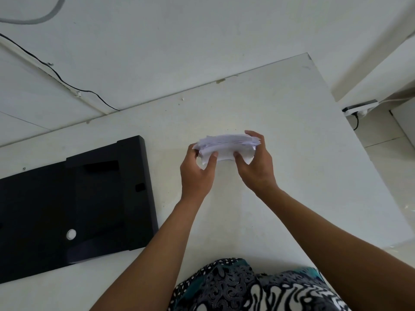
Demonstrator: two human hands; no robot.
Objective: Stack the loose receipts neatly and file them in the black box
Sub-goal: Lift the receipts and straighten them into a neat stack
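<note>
Receipts point(226, 145): thin paper bundle, light, floppy, loose sheets prone to sliding and fanning (edges uneven at left end). We take hold at both short ends. Left hand point(196, 173) and right hand point(258, 167) each closed on bundle, thumbs on near face, fingers behind. Bundle held above white table point(292, 153); black box point(74, 205) lies open, well apart to left.

A plain room, home or small office; which one cannot be told. A bare white table point(280, 122) stands against a white wall point(179, 41) beyond the hands, a black cable point(67, 85) is clipped along it, and a power strip point(360, 108) lies on pale floor tiles point(390, 158) to their right.
</note>
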